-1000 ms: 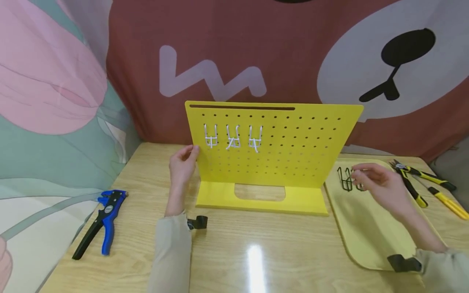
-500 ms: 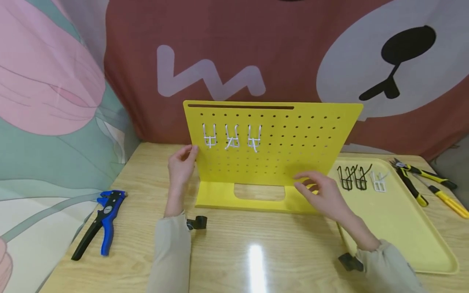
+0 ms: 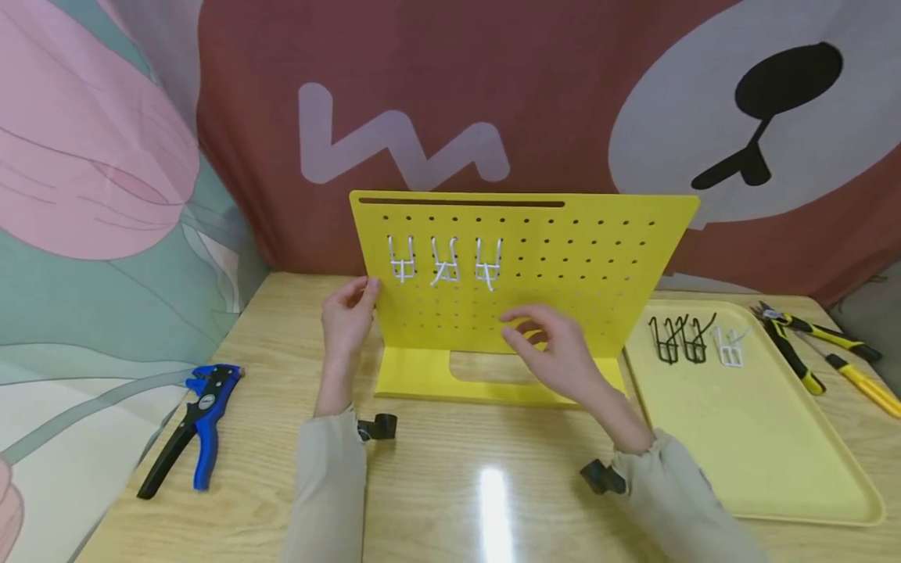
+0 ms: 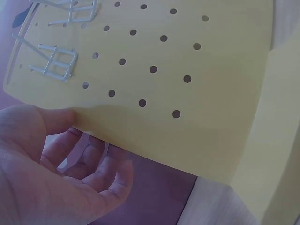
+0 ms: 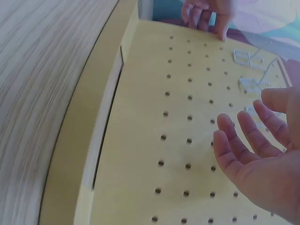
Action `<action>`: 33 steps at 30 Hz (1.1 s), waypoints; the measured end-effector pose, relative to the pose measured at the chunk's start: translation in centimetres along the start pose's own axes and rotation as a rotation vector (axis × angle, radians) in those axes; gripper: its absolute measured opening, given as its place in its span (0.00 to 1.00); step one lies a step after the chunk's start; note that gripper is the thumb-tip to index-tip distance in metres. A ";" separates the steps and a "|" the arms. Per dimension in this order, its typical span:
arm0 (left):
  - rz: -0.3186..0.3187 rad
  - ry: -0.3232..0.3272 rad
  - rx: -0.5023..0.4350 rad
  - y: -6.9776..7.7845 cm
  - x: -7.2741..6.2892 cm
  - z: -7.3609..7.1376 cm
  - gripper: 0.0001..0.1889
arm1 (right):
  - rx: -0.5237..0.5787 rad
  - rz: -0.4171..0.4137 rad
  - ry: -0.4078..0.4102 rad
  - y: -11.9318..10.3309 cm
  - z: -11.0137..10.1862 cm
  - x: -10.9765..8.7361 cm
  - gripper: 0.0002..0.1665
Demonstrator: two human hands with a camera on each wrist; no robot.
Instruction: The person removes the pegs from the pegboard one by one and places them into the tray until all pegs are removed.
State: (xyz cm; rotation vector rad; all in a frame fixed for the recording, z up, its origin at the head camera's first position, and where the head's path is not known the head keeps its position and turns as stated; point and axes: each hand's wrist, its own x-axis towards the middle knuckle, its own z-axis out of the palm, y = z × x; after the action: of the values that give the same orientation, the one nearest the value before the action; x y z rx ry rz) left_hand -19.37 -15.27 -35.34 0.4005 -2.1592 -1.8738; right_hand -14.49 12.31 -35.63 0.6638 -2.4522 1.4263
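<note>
A yellow pegboard [image 3: 563, 297] stands upright on its base, with three white wire hooks [image 3: 444, 266] hanging in a row at its upper left. My left hand [image 3: 348, 317] grips the board's left edge; in the left wrist view the thumb lies on the front face and the fingers [image 4: 105, 173] curl behind it. In front of the board's lower middle, my right hand [image 3: 552, 352] hovers with loosely bent fingers and holds nothing. The right wrist view shows those fingers [image 5: 248, 136] apart from the perforated face.
To the right lies a yellow tray [image 3: 753, 446] bearing black wire hooks [image 3: 679, 342] and a white one [image 3: 730, 348]. Beyond it are pliers [image 3: 791, 344] and a yellow-handled tool [image 3: 862, 383]. A blue-and-black wire stripper [image 3: 202, 422] lies at the left. Printed fabric [image 3: 436, 70] hangs behind.
My right hand has moved left from above the hooks on the tray to the front of the pegboard. My left hand stays on the board's edge.
</note>
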 end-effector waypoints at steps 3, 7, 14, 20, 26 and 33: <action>0.010 0.004 -0.002 0.1 0.1 0.1 0.18 | 0.017 0.006 -0.004 -0.5 0.4 0.7 0.13; 0.019 0.002 0.013 0.0 0.1 0.1 0.18 | 0.039 0.045 0.034 -1.1 0.5 1.4 0.14; 0.019 -0.010 0.015 0.0 0.0 0.0 0.18 | 0.090 0.055 0.119 -2.1 0.7 2.6 0.16; 0.004 -0.005 0.006 0.1 0.1 -0.1 0.19 | 0.156 0.000 0.122 -2.7 1.2 3.5 0.16; 0.032 -0.005 0.005 -0.1 0.2 0.1 0.18 | 0.133 0.019 0.107 -2.5 1.1 4.0 0.12; 0.021 0.008 0.014 0.0 0.1 0.1 0.17 | 0.264 0.047 0.085 -2.5 1.0 4.1 0.15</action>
State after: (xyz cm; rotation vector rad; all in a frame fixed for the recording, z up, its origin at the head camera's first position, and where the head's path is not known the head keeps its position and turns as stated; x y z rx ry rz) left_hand -19.52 -15.25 -35.37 0.3856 -2.1641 -1.8435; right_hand -16.79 9.30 -32.56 0.5850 -2.2510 1.7776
